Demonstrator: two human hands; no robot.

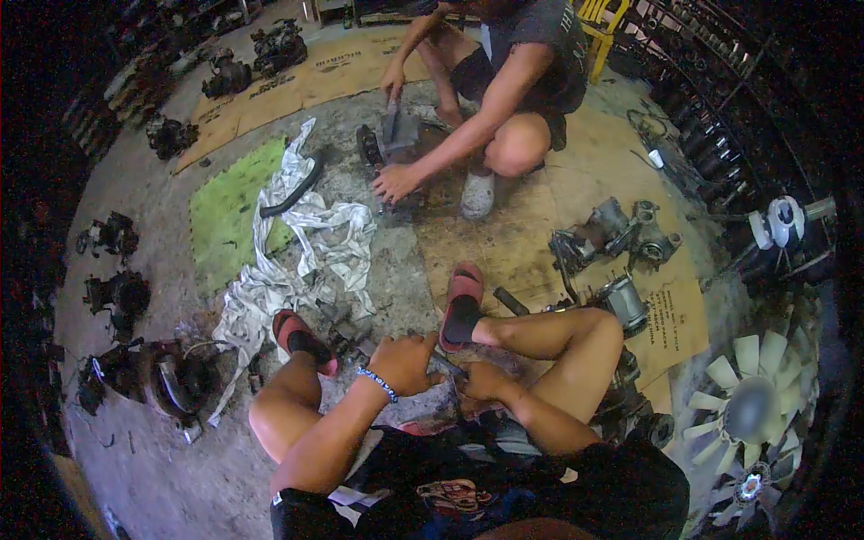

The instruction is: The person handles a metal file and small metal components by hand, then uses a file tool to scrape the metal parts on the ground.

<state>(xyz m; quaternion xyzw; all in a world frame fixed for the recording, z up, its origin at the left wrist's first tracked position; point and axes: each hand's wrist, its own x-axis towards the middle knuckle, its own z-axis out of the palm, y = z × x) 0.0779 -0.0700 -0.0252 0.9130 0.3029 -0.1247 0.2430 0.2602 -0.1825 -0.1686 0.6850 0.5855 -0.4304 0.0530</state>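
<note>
My left hand [405, 364], with a blue and white bracelet at its wrist, is closed in front of me between my legs. What its fingers grip is hidden. A greyish metal part [359, 347] lies just beyond it, near my red slipper [294, 331]. Beside it, my right hand [487, 381] is wrapped round the end of a dark bar-like tool [447, 364], whose kind does not show. The tool slants up and left from that hand toward my left hand.
A co-worker [522, 81] squats opposite, hands on a metal block [399, 132]. White rags [337, 238] and a black hose [294, 191] lie on the floor. At right are engine parts [605, 229] on cardboard and a fan [751, 400]. More machine parts [117, 297] stand left.
</note>
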